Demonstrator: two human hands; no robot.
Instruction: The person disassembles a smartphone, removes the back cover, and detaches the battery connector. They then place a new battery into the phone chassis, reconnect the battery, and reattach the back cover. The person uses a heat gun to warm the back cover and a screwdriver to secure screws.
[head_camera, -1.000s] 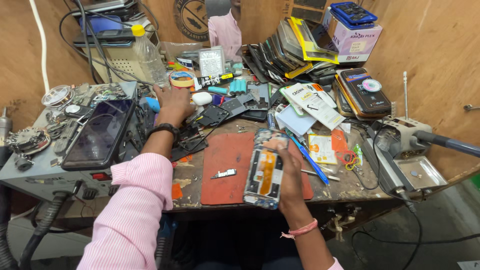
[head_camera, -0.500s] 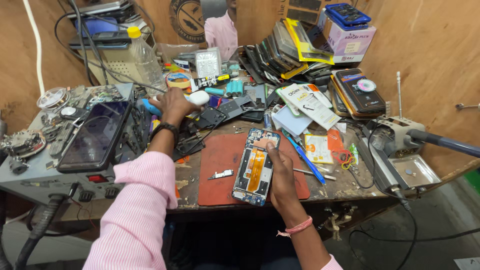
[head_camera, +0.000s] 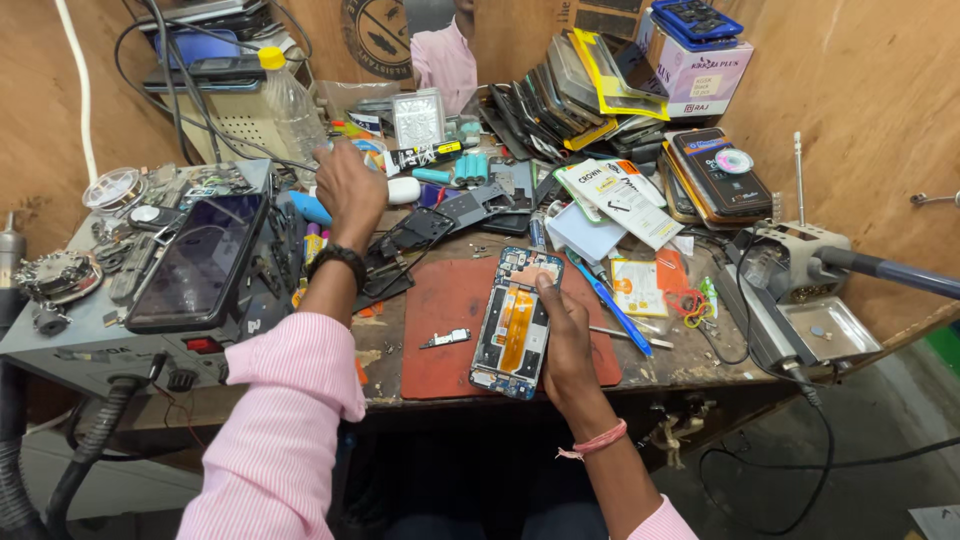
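Head view: my right hand (head_camera: 565, 345) grips the opened phone (head_camera: 516, 322) over the red mat (head_camera: 440, 310), back off, insides bare. My left hand (head_camera: 350, 190) reaches among tabletop tools; fingers' closure I cannot tell.

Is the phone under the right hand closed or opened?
Opened: the phone lies on the red mat with its back cover off, showing orange flex cable and circuit boards.
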